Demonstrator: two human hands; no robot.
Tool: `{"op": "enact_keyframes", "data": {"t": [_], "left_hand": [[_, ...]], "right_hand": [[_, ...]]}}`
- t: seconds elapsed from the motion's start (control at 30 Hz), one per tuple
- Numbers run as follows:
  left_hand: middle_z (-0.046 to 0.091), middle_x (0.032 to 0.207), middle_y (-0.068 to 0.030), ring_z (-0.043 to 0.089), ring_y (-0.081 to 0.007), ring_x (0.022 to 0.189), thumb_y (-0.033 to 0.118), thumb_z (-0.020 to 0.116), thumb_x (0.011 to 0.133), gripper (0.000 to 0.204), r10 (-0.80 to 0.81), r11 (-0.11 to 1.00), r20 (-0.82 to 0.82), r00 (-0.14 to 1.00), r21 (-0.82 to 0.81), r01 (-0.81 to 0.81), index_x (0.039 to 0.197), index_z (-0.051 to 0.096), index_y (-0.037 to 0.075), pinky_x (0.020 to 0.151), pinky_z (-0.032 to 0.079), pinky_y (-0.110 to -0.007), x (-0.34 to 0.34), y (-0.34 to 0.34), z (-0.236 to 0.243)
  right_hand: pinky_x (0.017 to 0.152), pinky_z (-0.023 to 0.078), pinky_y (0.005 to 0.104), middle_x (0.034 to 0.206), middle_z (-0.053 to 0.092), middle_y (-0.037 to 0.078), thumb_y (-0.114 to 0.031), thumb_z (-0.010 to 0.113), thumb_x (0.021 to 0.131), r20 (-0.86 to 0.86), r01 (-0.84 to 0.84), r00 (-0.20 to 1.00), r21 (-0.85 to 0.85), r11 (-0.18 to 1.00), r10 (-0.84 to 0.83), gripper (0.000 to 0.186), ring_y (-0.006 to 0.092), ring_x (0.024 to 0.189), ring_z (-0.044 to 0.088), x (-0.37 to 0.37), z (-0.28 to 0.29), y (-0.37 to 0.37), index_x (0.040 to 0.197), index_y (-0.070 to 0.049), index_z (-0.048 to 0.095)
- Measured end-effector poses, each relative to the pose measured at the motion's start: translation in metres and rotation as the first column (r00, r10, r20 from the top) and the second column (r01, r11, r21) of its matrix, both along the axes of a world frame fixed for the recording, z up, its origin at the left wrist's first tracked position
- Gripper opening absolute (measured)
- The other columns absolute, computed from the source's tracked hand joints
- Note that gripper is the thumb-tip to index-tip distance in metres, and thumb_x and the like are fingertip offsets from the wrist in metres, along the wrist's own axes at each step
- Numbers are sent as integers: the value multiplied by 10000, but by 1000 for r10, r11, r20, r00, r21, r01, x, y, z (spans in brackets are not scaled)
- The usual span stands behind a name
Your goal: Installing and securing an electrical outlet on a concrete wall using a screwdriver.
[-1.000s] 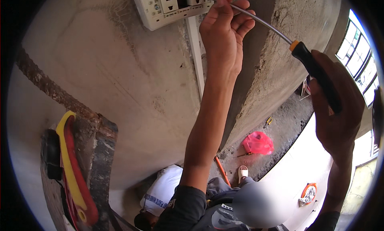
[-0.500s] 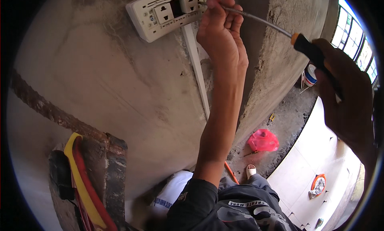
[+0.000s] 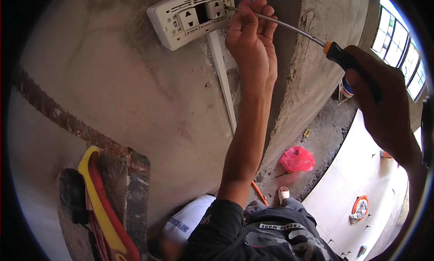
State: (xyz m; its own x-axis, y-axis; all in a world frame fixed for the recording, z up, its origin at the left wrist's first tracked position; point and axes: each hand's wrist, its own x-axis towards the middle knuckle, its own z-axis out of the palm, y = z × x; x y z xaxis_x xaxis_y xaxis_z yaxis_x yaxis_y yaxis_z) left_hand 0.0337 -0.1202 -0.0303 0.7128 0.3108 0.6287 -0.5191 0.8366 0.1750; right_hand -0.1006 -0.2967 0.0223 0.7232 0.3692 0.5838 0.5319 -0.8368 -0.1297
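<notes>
A white wall socket frame (image 3: 190, 21) with two socket inserts (image 3: 215, 9) and a dark gap between them is on the plastered wall, with a narrow white trunking (image 3: 222, 80) below it. My left hand (image 3: 251, 42) has its fingers curled round the screwdriver shaft (image 3: 294, 27) near the tip, beside the socket's right end. The tip is at the frame's right-hand fixing point; whether it sits in a screw is too small to tell. My right hand (image 3: 379, 94) grips the black-and-yellow handle (image 3: 339, 55) at the far end of the long screwdriver.
A ledge at lower left holds a red-and-yellow tool (image 3: 101, 197). A person in a white top (image 3: 185, 216) is low beside me. Below lie a pink plastic bag (image 3: 296, 160), small yellow-handled pliers (image 3: 306, 133), an orange rod (image 3: 260, 193) and pale tiles (image 3: 339, 170). A plaster edge runs right of the socket.
The view has shifted, putting the socket lower than a second ago. My right hand has turned a little on the handle. Both hands stay on the screwdriver, its tip at the same end.
</notes>
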Motion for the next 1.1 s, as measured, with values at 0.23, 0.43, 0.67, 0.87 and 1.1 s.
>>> {"op": "enact_keyframes", "data": {"t": [0.23, 0.43, 0.67, 0.87, 1.1], "left_hand": [[595, 847, -27, 588, -116, 789, 159, 548, 902, 129, -4, 1000, -9, 1000, 9, 4, 936, 560, 35, 712, 492, -221, 2, 9, -5], [594, 852, -48, 586, -139, 749, 125, 566, 891, 122, -56, 996, 31, 998, -61, 58, 936, 580, 13, 674, 513, -244, -2, 1, 0], [583, 849, -46, 573, -121, 759, 156, 562, 897, 129, -49, 998, -12, 999, -46, 48, 905, 579, 28, 672, 504, -232, 1, 8, -4], [600, 882, -57, 589, -117, 809, 187, 529, 911, 176, -124, 992, 95, 988, 41, 120, 995, 561, 35, 721, 531, -231, -1, 8, -6], [605, 993, -99, 617, -155, 853, 151, 506, 925, 252, -50, 999, 86, 995, 20, 49, 1136, 473, 18, 731, 553, -277, -41, 28, -13]], "right_hand": [[535, 453, 270, 868, 572, 92, -30, 615, 788, 318, -107, 936, -155, 982, 152, 468, 142, 644, 574, 7, -13, 3, 1237, -63, 486], [460, 451, 282, 797, 547, 97, -5, 609, 765, 309, 79, 949, -444, 893, 69, 476, 155, 526, 557, 1, -4, 0, 1226, -24, 491], [443, 443, 286, 731, 532, 95, -3, 575, 803, 341, -164, 899, -322, 933, 275, 381, 167, 478, 538, 8, -5, 1, 1182, -3, 524], [474, 420, 330, 702, 502, 68, -56, 632, 772, 402, -87, 893, -287, 954, 202, 391, 205, 509, 520, 7, -11, 2, 1153, -95, 555], [553, 542, 263, 924, 610, 129, 28, 604, 785, 377, -85, 906, -279, 956, 191, 450, 216, 776, 653, -32, -24, 13, 1222, -48, 529]]}}
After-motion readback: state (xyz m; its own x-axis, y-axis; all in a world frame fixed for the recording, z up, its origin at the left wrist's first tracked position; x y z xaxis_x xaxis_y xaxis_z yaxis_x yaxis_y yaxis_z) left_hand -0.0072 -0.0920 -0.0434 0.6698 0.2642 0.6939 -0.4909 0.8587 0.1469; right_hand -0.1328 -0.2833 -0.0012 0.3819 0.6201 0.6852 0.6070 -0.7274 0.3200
